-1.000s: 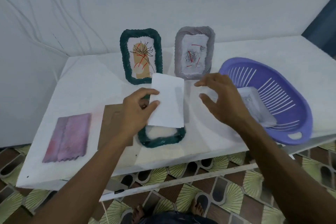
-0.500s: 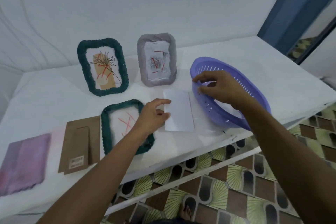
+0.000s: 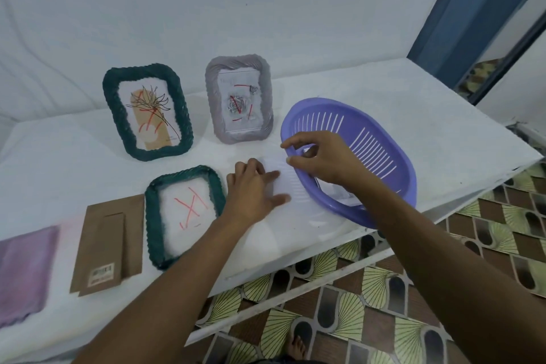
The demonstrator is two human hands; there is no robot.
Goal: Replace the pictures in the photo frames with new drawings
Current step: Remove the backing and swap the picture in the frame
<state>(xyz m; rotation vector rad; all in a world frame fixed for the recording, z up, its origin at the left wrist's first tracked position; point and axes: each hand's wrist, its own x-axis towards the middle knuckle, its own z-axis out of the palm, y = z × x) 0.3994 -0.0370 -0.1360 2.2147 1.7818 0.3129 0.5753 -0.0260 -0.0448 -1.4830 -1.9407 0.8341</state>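
A dark green frame (image 3: pixel 153 216) lies flat near the table's front edge, holding a white picture with red marks. Behind it, another green frame (image 3: pixel 113 109) with a flower drawing and a grey frame (image 3: pixel 267 97) with a rose drawing stand upright against the wall. A white sheet of paper (image 3: pixel 285 183) lies just right of the flat frame. My left hand (image 3: pixel 254 192) rests on it with fingers spread. My right hand (image 3: pixel 322 156) pinches the left rim of the purple basket (image 3: pixel 381 142), which is tilted up on that side. White sheets (image 3: pixel 336 190) lie inside the basket.
A brown backing board (image 3: pixel 109 242) lies left of the flat frame, and a purple cloth (image 3: pixel 20 269) sits at the far left. The white table (image 3: pixel 384 91) ends close in front, above a patterned tile floor. A blue door frame (image 3: pixel 461 9) stands at the right.
My left hand lowered the white sheet from above the flat frame onto the table to its right. My right hand moved to the basket's rim and tilted the basket up.
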